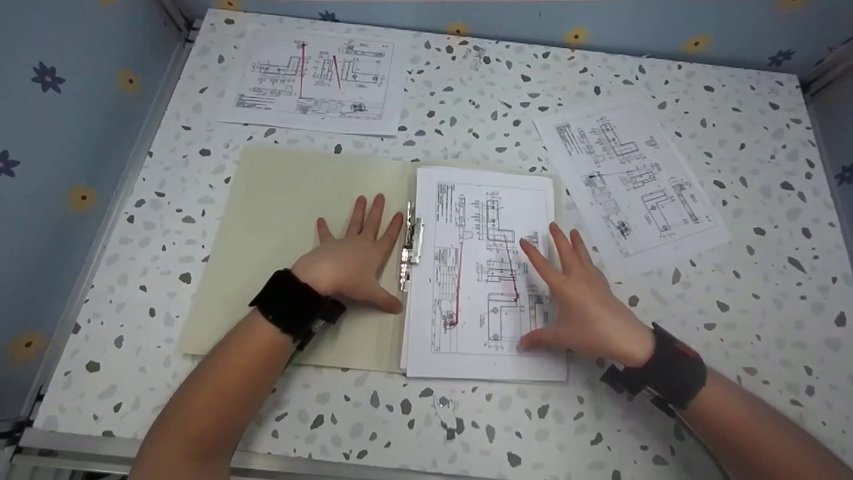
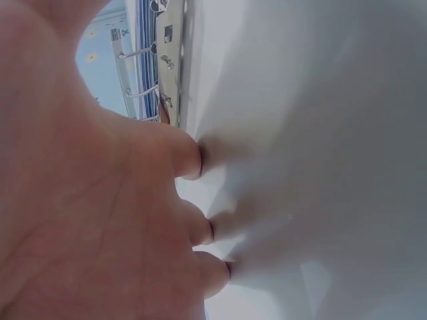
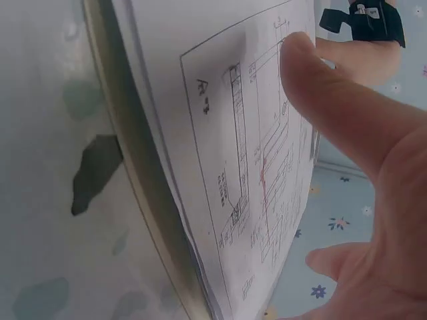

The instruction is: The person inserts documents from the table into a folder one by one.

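A pale yellow-green folder (image 1: 286, 193) lies open flat on the table. Its right side carries a stack of white drawing sheets (image 1: 493, 367), the top one marked with red lines. Along the spine runs a metal binder clip (image 1: 413, 233), whose prongs show in the left wrist view. My left hand (image 1: 353, 260) spreads its fingers on the bare left cover, fingertips touching the surface just beside the clip. Over the right edge of the stack is my right hand (image 1: 580, 307), fingers apart; its thumb (image 3: 300, 60) is at the top sheet, contact unclear. Neither hand grips anything.
One loose drawing sheet (image 1: 320, 80) with red lines lies at the table's back left. Another loose sheet (image 1: 633, 187) sits tilted right of the folder. Flowered blue panels (image 1: 80, 133) border the speckled table (image 1: 480, 427). Both wrists wear black camera straps.
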The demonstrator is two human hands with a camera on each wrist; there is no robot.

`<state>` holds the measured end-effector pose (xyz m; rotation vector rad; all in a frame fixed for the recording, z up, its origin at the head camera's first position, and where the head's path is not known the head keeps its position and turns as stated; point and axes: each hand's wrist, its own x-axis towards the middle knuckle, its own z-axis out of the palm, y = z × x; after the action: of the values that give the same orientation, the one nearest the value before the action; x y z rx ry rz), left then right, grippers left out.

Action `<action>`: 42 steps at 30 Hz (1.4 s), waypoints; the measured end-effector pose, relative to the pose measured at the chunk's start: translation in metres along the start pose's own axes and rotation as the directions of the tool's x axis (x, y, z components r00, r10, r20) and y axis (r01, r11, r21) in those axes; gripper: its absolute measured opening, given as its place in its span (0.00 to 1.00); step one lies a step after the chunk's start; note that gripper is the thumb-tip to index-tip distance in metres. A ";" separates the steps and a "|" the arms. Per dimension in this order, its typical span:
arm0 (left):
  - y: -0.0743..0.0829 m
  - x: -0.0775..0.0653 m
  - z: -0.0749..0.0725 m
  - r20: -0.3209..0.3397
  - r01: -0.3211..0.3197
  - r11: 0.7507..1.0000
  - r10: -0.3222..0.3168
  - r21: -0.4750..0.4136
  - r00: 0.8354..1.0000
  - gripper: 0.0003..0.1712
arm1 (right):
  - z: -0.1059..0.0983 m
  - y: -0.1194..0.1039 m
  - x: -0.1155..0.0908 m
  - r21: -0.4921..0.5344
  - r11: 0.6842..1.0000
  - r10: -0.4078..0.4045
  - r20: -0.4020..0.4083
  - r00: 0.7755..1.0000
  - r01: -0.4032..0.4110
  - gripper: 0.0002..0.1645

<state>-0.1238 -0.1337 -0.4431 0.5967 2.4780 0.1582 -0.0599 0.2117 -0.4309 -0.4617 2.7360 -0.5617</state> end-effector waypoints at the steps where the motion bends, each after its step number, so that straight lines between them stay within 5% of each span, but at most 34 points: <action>1: 0.000 0.000 0.000 0.000 0.000 1.000 0.000 0.000 1.000 0.81 | -0.002 0.001 0.002 -0.004 1.000 0.004 -0.008 1.000 -0.004 0.80; 4: -0.001 -0.001 0.000 0.002 -0.001 1.000 0.001 0.000 1.000 0.80 | -0.019 0.015 0.018 0.010 0.999 0.045 -0.059 0.997 -0.044 0.72; 8: -0.001 0.000 0.001 0.007 0.006 1.000 -0.006 -0.006 1.000 0.80 | -0.058 0.061 0.046 0.063 0.986 0.161 -0.132 0.978 -0.154 0.65; 14: 0.000 0.001 0.003 0.016 0.013 1.000 -0.013 -0.013 1.000 0.81 | -0.116 0.151 0.070 0.039 0.901 0.434 -0.112 0.894 -0.433 0.74; 19: 0.001 0.000 0.005 0.009 0.015 1.000 -0.015 -0.010 1.000 0.81 | -0.130 0.194 0.067 0.003 0.827 0.562 -0.016 0.827 -0.562 0.82; 22: 0.002 0.000 0.006 0.005 0.014 1.000 -0.014 -0.008 1.000 0.81 | -0.130 0.203 0.066 -0.014 0.810 0.586 -0.017 0.810 -0.587 0.84; 28: 0.002 0.001 0.005 -0.005 0.006 1.000 -0.006 -0.004 1.000 0.81 | -0.132 0.205 0.069 0.005 0.812 0.584 -0.004 0.812 -0.584 0.83; 35: 0.002 0.003 0.006 0.009 0.003 1.000 -0.003 0.000 1.000 0.81 | -0.129 0.210 0.071 0.094 0.774 0.625 0.048 0.779 -0.626 0.84; 42: 0.000 0.000 0.004 0.004 0.012 1.000 -0.012 -0.015 1.000 0.81 | -0.129 0.210 0.079 0.161 0.804 0.578 0.023 0.816 -0.573 0.82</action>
<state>-0.1219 -0.1341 -0.4463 0.5753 2.4739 0.1701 -0.2293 0.4072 -0.4250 0.4218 2.6240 -0.6079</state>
